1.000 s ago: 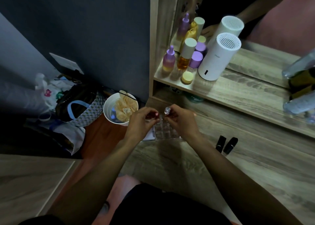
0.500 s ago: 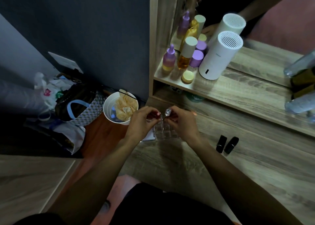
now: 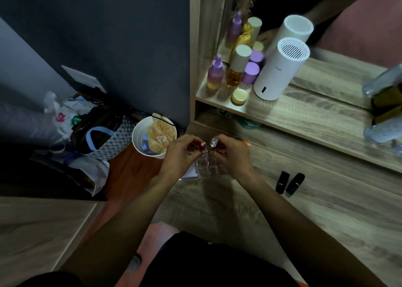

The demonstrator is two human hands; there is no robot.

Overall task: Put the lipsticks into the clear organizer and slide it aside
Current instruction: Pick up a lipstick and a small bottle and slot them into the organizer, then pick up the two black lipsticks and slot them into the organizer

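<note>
Dim room, wood-grain desk (image 3: 217, 210) with a raised shelf (image 3: 304, 117) and a mirror behind it. Nearest to the person, both forearms reach forward over the desk. Off to the right, two black lipsticks (image 3: 289, 182) lie side by side on the desk, well apart from the hands. The left hand (image 3: 179, 154) has its fingers pinched on a red-ended lipstick (image 3: 202, 144), and the right hand (image 3: 231, 154) has its fingers pinched on a silver-ended lipstick (image 3: 213, 142), the two tips almost meeting. Both are held right above the clear organizer (image 3: 210, 166), which sits on the desk between the hands near the desk's left edge. Further back, the shelf carries a white cylinder (image 3: 280, 69), a purple dropper bottle (image 3: 215, 73) and an amber bottle (image 3: 237, 69). Down on the floor to the left there's a white bin (image 3: 139, 138).
</note>
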